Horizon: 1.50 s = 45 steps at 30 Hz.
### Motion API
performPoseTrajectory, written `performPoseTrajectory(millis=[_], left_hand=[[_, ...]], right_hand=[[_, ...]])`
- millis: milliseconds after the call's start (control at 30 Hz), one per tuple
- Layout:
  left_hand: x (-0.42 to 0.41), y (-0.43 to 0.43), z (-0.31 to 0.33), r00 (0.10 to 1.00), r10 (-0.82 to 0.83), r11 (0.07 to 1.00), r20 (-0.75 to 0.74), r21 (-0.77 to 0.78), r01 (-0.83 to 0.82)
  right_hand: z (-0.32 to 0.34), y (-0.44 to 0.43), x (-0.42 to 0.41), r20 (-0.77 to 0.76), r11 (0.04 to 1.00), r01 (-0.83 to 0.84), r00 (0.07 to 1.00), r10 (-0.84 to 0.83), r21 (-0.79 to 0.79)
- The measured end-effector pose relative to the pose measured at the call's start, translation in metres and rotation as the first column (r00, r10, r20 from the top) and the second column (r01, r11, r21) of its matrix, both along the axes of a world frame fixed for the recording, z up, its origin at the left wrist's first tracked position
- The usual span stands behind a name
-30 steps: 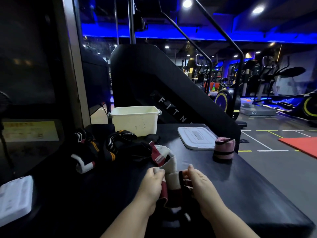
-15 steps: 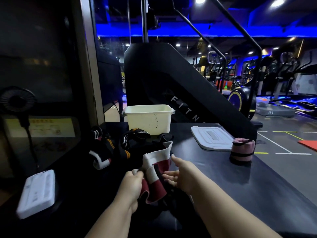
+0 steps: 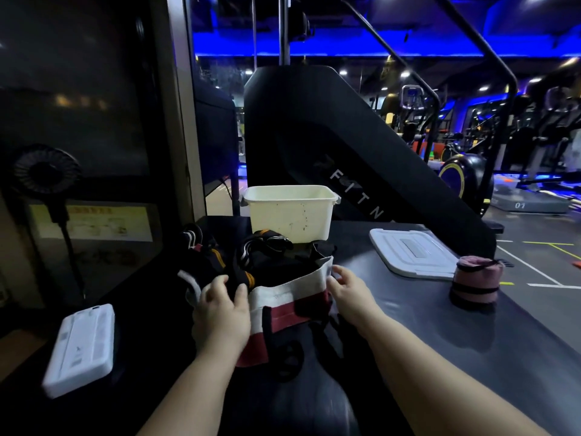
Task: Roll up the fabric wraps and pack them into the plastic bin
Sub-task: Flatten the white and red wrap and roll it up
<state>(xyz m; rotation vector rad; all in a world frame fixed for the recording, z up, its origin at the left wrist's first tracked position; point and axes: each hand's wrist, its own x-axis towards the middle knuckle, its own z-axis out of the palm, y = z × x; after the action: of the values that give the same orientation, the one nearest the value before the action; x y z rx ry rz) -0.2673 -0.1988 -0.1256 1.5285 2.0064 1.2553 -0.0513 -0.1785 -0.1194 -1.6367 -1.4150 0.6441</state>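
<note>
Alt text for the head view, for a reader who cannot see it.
A person's left grip and right grip hold a white-and-maroon fabric wrap spread between them over a dark table. Behind it lie a pile of dark wraps and an open cream plastic bin, its white lid and a rolled pink wrap to the right.

White-and-maroon wrap unrolled, pulled out sideways just above the tabletop, left end gripped by left hand, right end pinched by right hand, maroon part drooping below. Just behind, heap of dark wraps with white and orange stripes, loose and tangled, right in front of the plastic bin: cream, rectangular, upright, open-topped, speckled on the front wall. Pink wrap already rolled, banded in black, standing on end well off to the right.
</note>
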Motion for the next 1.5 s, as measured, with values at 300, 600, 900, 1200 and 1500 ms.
performPoseTrajectory(millis=[300, 600, 900, 1200, 1500], left_hand=[[0.049, 0.024, 0.016, 0.837, -0.221, 0.973, -0.500, -0.055, 0.224], [0.068, 0.062, 0.004, 0.873, -0.353, 0.924, -0.337, -0.272, 0.269], [0.071, 0.061, 0.011, 0.882, -0.376, 0.918, -0.284, -0.241, 0.314], [0.048, 0.062, -0.005, 0.869, -0.454, 0.841, 0.198, -0.227, 0.491], [0.033, 0.048, -0.007, 0.648, -0.663, 0.644, 0.374, -0.156, 0.749]], right_hand=[[-0.009, 0.033, 0.002, 0.166, 0.994, -0.109, 0.980, 0.112, -0.024], [-0.028, 0.050, 0.021, 0.262, 0.990, -0.103, 0.962, 0.074, 0.097], [-0.029, 0.054, 0.023, 0.287, 0.989, -0.148, 0.949, 0.133, 0.030], [-0.029, 0.048, 0.022, 0.291, 0.991, -0.130, 0.950, 0.112, 0.042], [-0.024, 0.040, 0.021, 0.032, 0.997, -0.075, 0.997, 0.075, -0.022]])
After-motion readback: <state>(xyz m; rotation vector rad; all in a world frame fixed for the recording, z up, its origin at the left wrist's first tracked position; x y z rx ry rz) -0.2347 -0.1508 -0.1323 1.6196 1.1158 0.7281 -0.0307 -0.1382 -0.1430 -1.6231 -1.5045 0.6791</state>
